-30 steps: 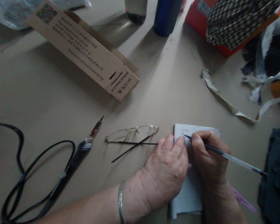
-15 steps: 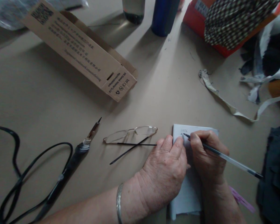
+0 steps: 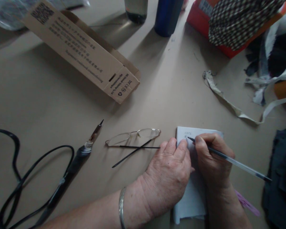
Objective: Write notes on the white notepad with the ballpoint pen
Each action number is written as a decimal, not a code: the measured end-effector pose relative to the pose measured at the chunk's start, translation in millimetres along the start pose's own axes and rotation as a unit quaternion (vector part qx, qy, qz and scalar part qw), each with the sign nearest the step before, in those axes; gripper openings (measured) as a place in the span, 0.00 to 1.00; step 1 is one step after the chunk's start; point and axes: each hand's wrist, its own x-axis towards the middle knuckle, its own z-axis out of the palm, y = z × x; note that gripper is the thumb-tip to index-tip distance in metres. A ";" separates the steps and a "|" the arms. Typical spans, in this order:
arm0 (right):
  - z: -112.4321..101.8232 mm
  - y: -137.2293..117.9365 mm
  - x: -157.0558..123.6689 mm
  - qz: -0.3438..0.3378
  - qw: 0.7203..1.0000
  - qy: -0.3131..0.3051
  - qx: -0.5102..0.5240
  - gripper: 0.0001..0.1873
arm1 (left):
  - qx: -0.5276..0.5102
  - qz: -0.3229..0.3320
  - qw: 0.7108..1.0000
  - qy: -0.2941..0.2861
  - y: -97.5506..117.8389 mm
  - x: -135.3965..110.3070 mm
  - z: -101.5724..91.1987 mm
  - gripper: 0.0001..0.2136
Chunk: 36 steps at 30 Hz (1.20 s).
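My right hand (image 3: 213, 162) is closed round a clear-barrelled pen (image 3: 238, 163), its dark tip resting on the top left corner of a small white paper (image 3: 193, 197), just under a line of small writing. My left hand (image 3: 171, 175) lies flat on the paper's left edge with fingers stretched out, pressing it down; a silver bangle (image 3: 121, 206) circles that wrist. Folded wire-rimmed glasses (image 3: 133, 136) lie just left of my left hand.
A black soldering iron (image 3: 83, 152) with a looped cord (image 3: 19, 187) lies at the left. A long cardboard box (image 3: 83, 52) sits behind it. A blue bottle (image 3: 166, 16), an orange box (image 3: 212, 25) with checked cloth, fabric strips (image 3: 228, 101) and dark cloth (image 3: 281, 178) stand at the back and right.
The pen tip has shifted only slightly on the paper's top corner. Both hands stay in place; the view has drifted a little.
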 end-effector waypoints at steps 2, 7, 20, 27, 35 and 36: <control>-0.3 -0.9 0.5 -0.006 1.000 -0.009 0.002 0.06 | 0.001 0.002 1.000 0.002 -0.3 0.4 -0.5 0.21; -0.1 -2.1 1.4 -0.017 1.000 -0.012 0.001 0.07 | -0.001 0.001 1.000 -0.002 -0.8 0.8 -1.2 0.21; -1.0 -1.2 1.5 -0.008 1.000 -0.012 -0.007 0.07 | -0.003 0.003 1.000 0.001 -1.5 -0.3 1.9 0.21; -1.2 -2.0 0.2 -0.009 1.000 -0.001 0.003 0.07 | 0.004 -0.001 1.000 -0.004 0.0 0.6 -1.4 0.20; -4.6 4.6 -3.0 0.020 0.999 0.031 0.014 0.06 | 0.018 0.009 0.999 -0.026 -3.9 1.4 -2.3 0.20; -4.6 4.7 -2.7 0.015 1.000 0.026 0.007 0.06 | 0.018 0.009 0.999 -0.029 -4.0 1.4 -2.2 0.20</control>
